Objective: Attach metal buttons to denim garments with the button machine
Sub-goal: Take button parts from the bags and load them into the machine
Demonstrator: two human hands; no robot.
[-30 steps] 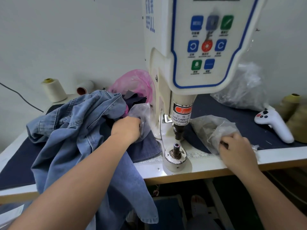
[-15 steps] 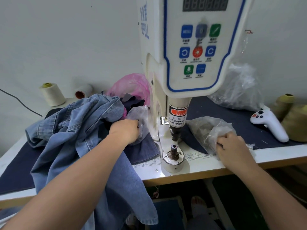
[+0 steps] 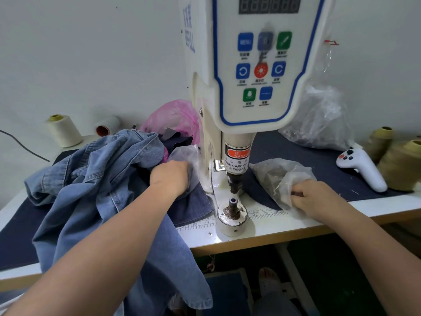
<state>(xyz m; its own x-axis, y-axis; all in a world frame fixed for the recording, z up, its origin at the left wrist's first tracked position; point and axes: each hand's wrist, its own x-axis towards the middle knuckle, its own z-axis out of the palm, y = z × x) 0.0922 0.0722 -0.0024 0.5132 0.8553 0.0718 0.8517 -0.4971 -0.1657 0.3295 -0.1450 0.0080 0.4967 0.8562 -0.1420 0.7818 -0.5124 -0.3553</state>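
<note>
The white button machine point(image 3: 255, 71) rises in the middle, its punch point(image 3: 234, 185) hanging above the round lower die point(image 3: 232, 209), which is bare. A light blue denim garment point(image 3: 98, 179) is heaped on the table's left and hangs over the front edge. My left hand point(image 3: 169, 177) reaches into a small clear plastic bag point(image 3: 184, 153) just left of the machine's column, fingers hidden inside. My right hand point(image 3: 312, 198) pinches the mouth of another clear bag of small metal parts point(image 3: 273, 176) right of the die.
A pink bag point(image 3: 173, 119) and dark cloth scraps lie behind the denim. Cream thread cones point(image 3: 63, 131) stand at the back left, olive cones point(image 3: 398, 163) at the far right. A white handheld controller point(image 3: 362, 167) and a large clear bag point(image 3: 319, 119) sit on the dark mat point(image 3: 296, 147).
My hands stay in the two bags, the right one shifting slightly at the bag's mouth. The view has tilted up a little, showing more of the machine's panel.
</note>
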